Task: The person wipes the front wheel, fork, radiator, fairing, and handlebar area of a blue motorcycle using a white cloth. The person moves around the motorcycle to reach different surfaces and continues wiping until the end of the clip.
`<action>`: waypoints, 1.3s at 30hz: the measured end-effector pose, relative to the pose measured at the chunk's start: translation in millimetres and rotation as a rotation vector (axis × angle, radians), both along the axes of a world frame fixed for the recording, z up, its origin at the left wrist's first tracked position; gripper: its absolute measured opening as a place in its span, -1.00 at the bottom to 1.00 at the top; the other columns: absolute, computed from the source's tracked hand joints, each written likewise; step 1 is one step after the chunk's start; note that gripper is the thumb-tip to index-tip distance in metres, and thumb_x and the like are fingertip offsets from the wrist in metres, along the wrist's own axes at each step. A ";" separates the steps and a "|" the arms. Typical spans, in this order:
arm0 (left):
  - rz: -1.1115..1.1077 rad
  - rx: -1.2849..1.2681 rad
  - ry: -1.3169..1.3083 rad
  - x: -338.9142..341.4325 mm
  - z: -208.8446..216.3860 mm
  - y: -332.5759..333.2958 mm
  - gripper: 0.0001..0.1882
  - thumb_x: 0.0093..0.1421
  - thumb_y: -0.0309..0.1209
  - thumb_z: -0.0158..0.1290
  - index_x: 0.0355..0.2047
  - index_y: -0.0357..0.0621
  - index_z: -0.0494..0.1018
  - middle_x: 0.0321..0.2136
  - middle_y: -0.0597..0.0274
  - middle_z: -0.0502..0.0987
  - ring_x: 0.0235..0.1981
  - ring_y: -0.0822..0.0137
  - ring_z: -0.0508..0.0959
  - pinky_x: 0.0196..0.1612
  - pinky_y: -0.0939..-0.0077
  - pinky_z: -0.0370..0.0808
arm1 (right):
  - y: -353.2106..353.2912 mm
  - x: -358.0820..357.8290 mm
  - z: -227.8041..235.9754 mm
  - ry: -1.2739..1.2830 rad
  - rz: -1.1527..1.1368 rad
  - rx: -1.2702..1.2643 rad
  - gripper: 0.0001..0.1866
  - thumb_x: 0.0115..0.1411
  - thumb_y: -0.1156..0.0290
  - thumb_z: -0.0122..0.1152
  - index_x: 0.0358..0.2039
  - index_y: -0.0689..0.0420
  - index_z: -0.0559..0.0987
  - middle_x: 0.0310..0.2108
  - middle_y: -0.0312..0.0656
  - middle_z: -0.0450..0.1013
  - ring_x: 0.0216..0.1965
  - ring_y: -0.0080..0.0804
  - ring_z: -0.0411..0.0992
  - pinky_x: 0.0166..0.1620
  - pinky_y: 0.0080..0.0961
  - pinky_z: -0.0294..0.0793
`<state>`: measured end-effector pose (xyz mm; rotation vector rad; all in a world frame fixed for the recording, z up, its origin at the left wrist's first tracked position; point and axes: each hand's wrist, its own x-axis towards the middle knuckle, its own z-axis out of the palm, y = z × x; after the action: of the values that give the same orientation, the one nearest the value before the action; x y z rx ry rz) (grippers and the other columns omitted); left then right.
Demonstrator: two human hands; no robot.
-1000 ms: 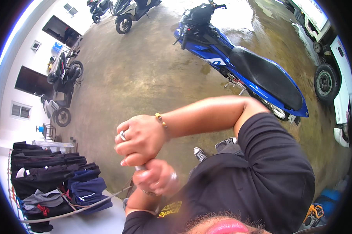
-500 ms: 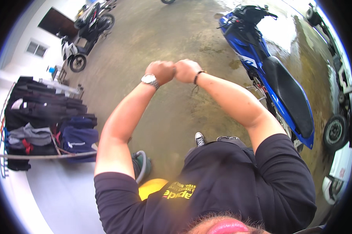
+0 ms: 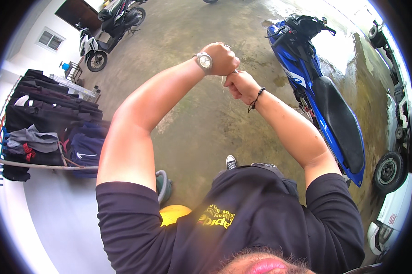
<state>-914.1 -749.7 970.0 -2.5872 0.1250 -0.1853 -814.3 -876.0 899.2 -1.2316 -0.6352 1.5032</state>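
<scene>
My left hand point(image 3: 220, 58), with a silver watch point(image 3: 204, 61) at the wrist, is closed in a fist out in front of me. Just below and to its right, my right hand point(image 3: 243, 86) is also clenched, a dark beaded bracelet point(image 3: 260, 94) around its wrist. The two fists nearly touch. A small pale bit shows between them, and a thin clear strand, perhaps water, hangs beneath the left fist. Whatever the fingers grip is mostly hidden.
A blue motorcycle point(image 3: 324, 100) with a black seat stands close on my right. At left, dark clothes point(image 3: 51, 109) hang on a rack. Farther off are a white-and-black scooter point(image 3: 96, 50) and a wheel point(image 3: 388, 172). Wet patches mark the concrete floor point(image 3: 192, 118).
My left hand has moved up and right, turning over at the wrist. The right hand has shifted slightly right and down, so the fists are now offset instead of side by side.
</scene>
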 end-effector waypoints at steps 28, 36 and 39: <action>-1.343 -3.376 0.047 -14.6 -5.0 -224.6 -0.57 0.49 0.07 -0.18 -0.09 -0.05 0.32 -0.48 0.35 0.37 -0.42 0.38 0.35 -0.38 0.41 0.35 | -67.2 -63.0 31.2 -0.596 -0.751 1.087 0.04 0.04 0.17 0.57 0.41 0.07 0.11 0.33 0.03 0.15 0.31 -0.03 0.20 0.33 -0.17 0.27; 0.181 -2.298 -0.115 -108.8 3.0 -149.3 -0.73 0.29 -0.41 0.04 -0.01 -0.10 0.46 -0.62 0.33 0.39 -0.64 0.38 0.39 -0.56 0.42 0.35 | -49.8 11.9 88.6 -1.781 -0.047 1.557 -0.73 0.11 0.12 0.37 -0.40 0.03 0.55 -0.38 -0.20 0.56 -0.36 -0.30 0.56 -0.25 -0.32 0.54; 0.454 -0.918 -0.262 -89.8 -52.7 -90.9 -0.71 0.18 -0.45 0.09 -0.06 -0.12 0.46 -0.55 0.00 0.60 -0.57 0.09 0.60 -0.49 0.20 0.50 | -37.1 2.8 53.5 -1.900 0.469 0.825 -0.77 0.19 0.19 0.20 -0.44 0.06 0.66 -0.46 -0.07 0.63 -0.36 -0.19 0.64 -0.22 -0.26 0.61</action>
<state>-1003.8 -840.6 917.3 -3.3432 -0.8162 -0.4978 -811.5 -913.1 952.7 -1.5155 -2.5072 -0.2520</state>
